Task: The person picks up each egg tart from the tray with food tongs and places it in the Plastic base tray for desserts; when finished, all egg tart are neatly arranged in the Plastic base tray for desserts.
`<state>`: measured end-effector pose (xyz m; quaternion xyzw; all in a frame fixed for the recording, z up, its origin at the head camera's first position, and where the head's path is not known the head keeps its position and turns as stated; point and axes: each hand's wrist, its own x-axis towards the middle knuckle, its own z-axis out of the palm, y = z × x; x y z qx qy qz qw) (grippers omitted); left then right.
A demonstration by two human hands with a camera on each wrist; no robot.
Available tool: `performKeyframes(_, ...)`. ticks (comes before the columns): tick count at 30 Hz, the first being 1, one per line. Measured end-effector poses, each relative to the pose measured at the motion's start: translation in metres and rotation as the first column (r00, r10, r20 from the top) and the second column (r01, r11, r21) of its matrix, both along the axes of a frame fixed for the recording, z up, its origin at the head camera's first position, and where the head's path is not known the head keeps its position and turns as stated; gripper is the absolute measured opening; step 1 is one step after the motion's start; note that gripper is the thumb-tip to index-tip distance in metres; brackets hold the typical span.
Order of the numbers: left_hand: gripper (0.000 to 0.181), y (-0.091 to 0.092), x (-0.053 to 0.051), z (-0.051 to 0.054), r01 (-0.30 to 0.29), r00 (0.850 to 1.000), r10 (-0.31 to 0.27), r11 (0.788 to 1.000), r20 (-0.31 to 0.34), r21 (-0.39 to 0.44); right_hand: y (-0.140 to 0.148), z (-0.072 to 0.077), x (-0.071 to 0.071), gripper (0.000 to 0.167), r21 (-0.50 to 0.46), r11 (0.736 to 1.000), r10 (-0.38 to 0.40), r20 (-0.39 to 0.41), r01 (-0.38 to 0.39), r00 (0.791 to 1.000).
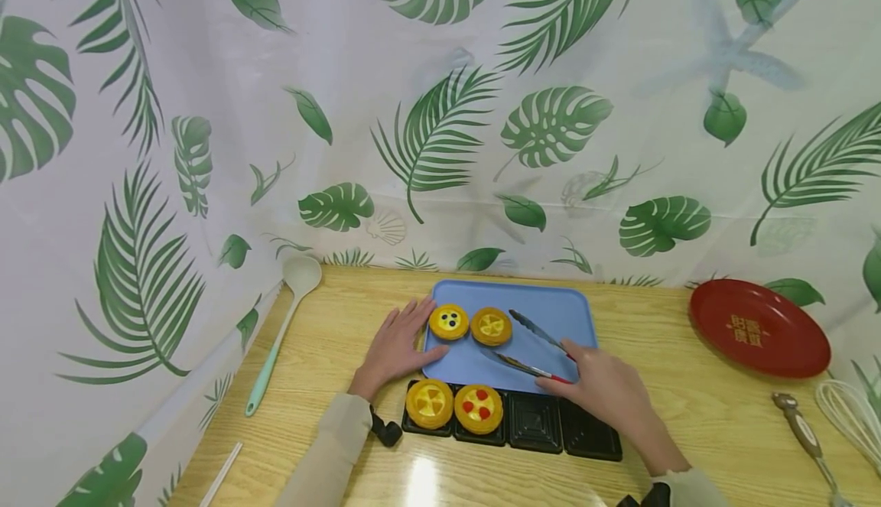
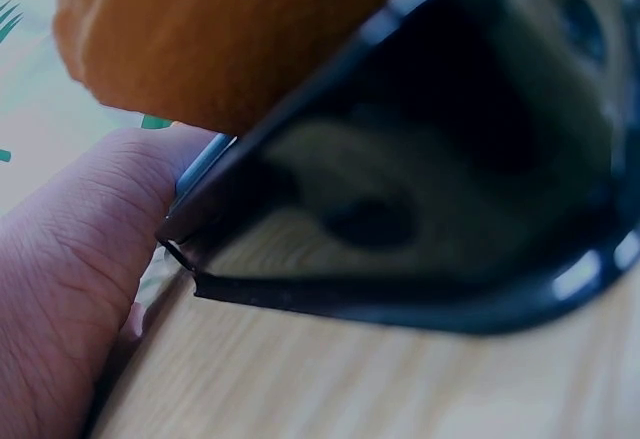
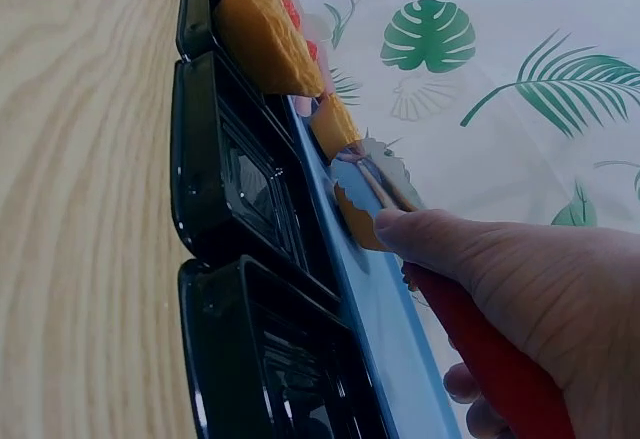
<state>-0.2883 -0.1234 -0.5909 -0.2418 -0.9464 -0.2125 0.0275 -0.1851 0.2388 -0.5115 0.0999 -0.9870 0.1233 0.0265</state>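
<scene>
My right hand [image 1: 609, 385] grips a pair of tongs [image 1: 540, 333] with red handles. Their arms are spread, with the tips near the right side of an egg tart with yellow wedge toppings [image 1: 492, 326]. A tart with dark berries [image 1: 449, 322] sits beside it on the blue tray [image 1: 551, 300]. At that tray's left edge rests my left hand [image 1: 395, 346], fingers extended and thumb over the rim. In front stands a black compartment tray [image 1: 535, 421]; its two left compartments hold a wedge-topped tart [image 1: 430, 404] and a red-topped tart [image 1: 478, 408]. The left wrist view shows its corner closely.
A ladle [image 1: 275, 339] with a mint handle lies on the left, and a white stick [image 1: 222, 474] nearer the front. To the right are a red oval plate [image 1: 716, 339], a whisk [image 1: 846, 415] and a brown-handled utensil [image 1: 801, 423]. A leaf-print curtain [image 1: 440, 239] hangs behind the table.
</scene>
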Motion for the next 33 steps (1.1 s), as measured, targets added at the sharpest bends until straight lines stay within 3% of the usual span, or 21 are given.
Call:
performKeyframes(10, 0.098, 0.001, -0.001, 0.001, 0.006, 1.0, -0.006, 1.0, -0.002, -0.019, -0.006, -0.005, -0.012, 0.09, 0.015, 1.0, -0.006, 0.038, 0.006, 0.999)
performKeyframes(33, 0.098, 0.001, -0.001, 0.001, -0.002, 1.0, 0.002, 1.0, 0.009, -0.024, -0.014, -0.008, -0.02, 0.086, 0.029, 1.0, 0.006, 0.034, -0.007, 0.999)
